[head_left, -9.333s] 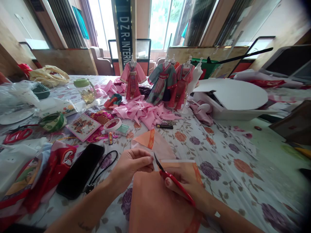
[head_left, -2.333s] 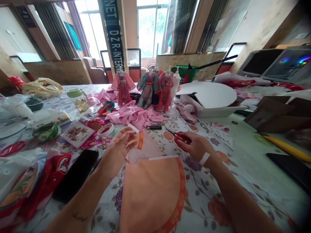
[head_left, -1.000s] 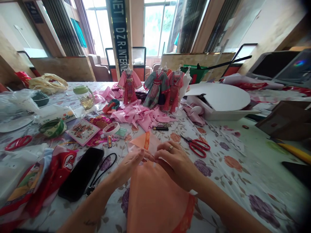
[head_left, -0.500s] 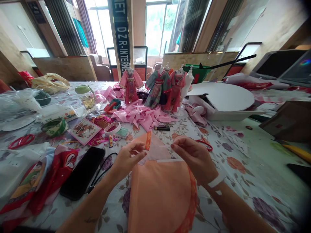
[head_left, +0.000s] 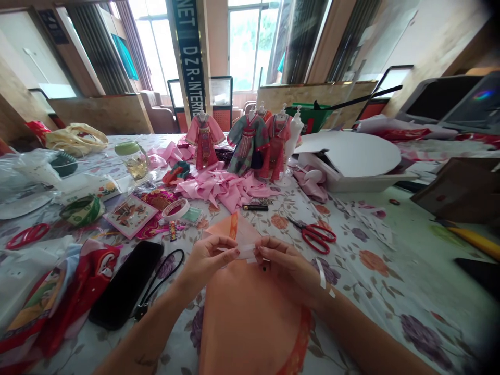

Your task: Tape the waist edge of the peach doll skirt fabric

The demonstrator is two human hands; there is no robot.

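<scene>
Over the top edge of the orange fabric [head_left: 250,312], a short whitish strip of tape [head_left: 246,251] spans the small gap between my hands. My left hand [head_left: 213,258] pinches its left end with thumb and forefinger. The other end sits between the closed fingertips of my right hand [head_left: 283,260]. The fabric lies flat, with a patterned orange border along its curved right side. A sheer, paler piece with an orange trim [head_left: 233,226] shows beyond my fingers. White tape pieces [head_left: 322,273] are stuck around my right wrist.
Red-handled scissors [head_left: 318,237] lie right of my hands. A black phone [head_left: 127,284] and a tape roll [head_left: 175,209] are to the left. Behind are pink cloth scraps [head_left: 230,190] and small dressed mannequins [head_left: 250,140]. A white round board [head_left: 347,153] stands back right.
My right hand has moved left and down, close to my left hand, uncovering the scissors. The strip now shows between both hands' fingertips. The view has shifted slightly.
</scene>
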